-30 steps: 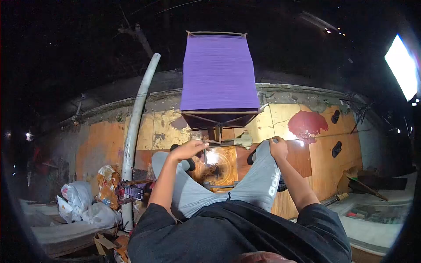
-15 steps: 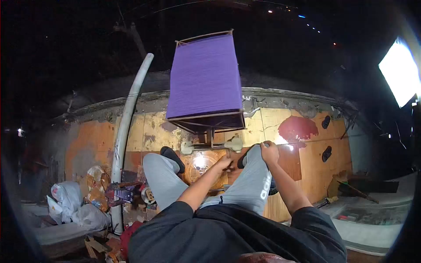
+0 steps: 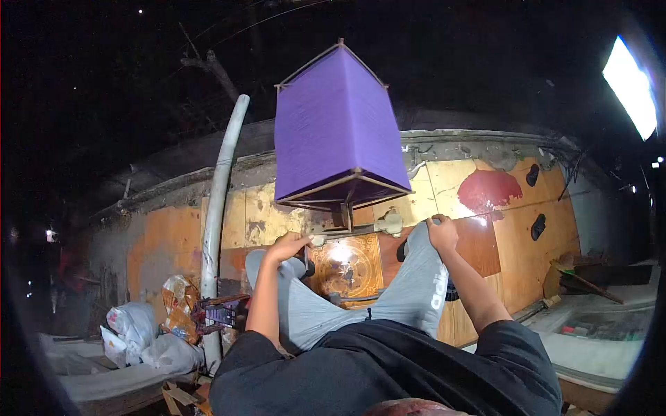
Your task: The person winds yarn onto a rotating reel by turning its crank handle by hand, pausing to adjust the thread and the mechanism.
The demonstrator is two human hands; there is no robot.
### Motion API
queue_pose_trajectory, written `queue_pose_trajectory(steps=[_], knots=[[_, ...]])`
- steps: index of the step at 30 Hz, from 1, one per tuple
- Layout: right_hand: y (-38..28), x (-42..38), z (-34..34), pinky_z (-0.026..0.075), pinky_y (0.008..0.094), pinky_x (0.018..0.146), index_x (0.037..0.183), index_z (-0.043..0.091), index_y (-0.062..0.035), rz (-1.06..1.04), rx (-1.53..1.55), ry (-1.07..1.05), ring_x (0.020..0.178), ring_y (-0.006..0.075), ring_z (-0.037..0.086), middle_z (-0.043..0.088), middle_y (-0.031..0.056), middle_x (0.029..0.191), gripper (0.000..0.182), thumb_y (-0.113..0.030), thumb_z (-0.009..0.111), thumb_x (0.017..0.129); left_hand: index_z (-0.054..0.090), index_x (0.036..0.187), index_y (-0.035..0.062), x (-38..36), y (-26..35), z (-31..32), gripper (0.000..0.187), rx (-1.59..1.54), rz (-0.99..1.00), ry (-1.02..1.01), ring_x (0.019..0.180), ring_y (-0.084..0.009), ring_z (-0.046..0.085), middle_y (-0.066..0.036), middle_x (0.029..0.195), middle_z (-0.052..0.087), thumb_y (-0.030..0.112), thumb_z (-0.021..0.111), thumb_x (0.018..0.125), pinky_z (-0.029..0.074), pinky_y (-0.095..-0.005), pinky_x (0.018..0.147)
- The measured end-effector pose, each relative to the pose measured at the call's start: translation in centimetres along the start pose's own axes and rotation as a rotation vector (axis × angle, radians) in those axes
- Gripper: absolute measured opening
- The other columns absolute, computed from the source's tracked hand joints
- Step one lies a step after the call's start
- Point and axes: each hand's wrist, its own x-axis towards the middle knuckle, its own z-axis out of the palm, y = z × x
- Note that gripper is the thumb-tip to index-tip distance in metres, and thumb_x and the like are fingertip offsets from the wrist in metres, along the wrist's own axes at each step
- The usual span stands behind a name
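Observation:
A large frame wound with purple thread point(image 3: 336, 128) stands on a low base between and beyond my feet, one of its corners facing me. My left hand point(image 3: 288, 247) is at the left end of the base point(image 3: 388, 222), over my left knee, its fingers bent around something thin like a crank handle. My right hand point(image 3: 442, 234) rests on my right knee point(image 3: 421, 253), its fingers closed on the grey trouser cloth or on something too small to make out.
A long pale pole point(image 3: 220, 194) leans at the left, near plastic bags point(image 3: 132, 329). Two dark sandals point(image 3: 538, 227) lie on the tiles at the right. A bright lamp point(image 3: 630, 87) shines at the upper right.
The purple frame has turned, so a corner now faces me instead of a flat side. My left hand has moved left and outward from between my knees. My right hand stays at the knee.

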Motion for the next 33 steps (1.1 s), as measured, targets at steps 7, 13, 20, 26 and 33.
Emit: queue_pose_trajectory(steps=[7,13,20,26,33], knots=[[-0.8,-0.4,-0.8,0.045,0.0426,0.092,0.102,0.07,-0.0107,0.028,-0.002,-0.017,0.107,0.0327,0.058,0.062,0.0144,0.114,0.034,-0.037,0.061,0.082,0.054,0.116,-0.0008,-2.6,13.8,7.7,0.03,-0.616,0.264,-0.359,0.092,-0.0179,0.064,-0.011,0.105,0.064,0.02,0.055,0.096,0.053,-0.0315,0.082],[0.4,0.4,0.3,0.044,0.0425,0.093,0.101,0.069,-0.0105,-0.021,-0.029,0.015,0.109,0.0327,0.056,0.062,0.0149,0.114,0.035,-0.039,0.06,0.083,0.049,0.115,0.0047,6.4,12.6,19.9,0.024,-0.969,0.154,-0.485,0.094,-0.0221,0.066,-0.008,0.102,0.06,0.017,0.054,0.096,0.055,-0.0331,0.078],[-0.2,0.1,-0.4,0.044,0.0423,0.094,0.104,0.069,-0.0123,0.022,-0.043,-0.027,0.11,0.0324,0.056,0.061,0.0132,0.118,0.036,-0.04,0.059,0.083,0.061,0.087,0.004,15.1,-0.1,25.1,0.016,-0.543,-0.185,-0.014,0.059,-0.0159,0.054,-0.005,0.073,0.059,0.02,0.061,0.085,0.04,-0.0318,0.047],[-0.1,-0.1,-0.3,0.045,0.0432,0.092,0.1,0.07,-0.0113,-0.005,-0.013,0.0,0.106,0.0337,0.058,0.063,0.0148,0.113,0.033,-0.037,0.06,0.082,0.066,0.076,-0.0019,9.5,-6.7,12.8,0.032,-0.091,-0.006,0.074,0.06,-0.0174,0.059,-0.008,0.067,0.063,0.029,0.063,0.084,0.046,-0.0328,0.051],[0.0,-0.2,-0.3,0.045,0.0431,0.092,0.101,0.069,-0.0105,-0.014,-0.002,0.008,0.108,0.0329,0.057,0.062,0.0147,0.114,0.032,-0.035,0.062,0.081,0.063,0.104,-0.0026,-1.2,-2.3,-0.7,0.038,-0.282,-0.049,-0.189,0.07,-0.0182,0.068,-0.01,0.082,0.068,0.033,0.056,0.095,0.053,-0.029,0.068]])
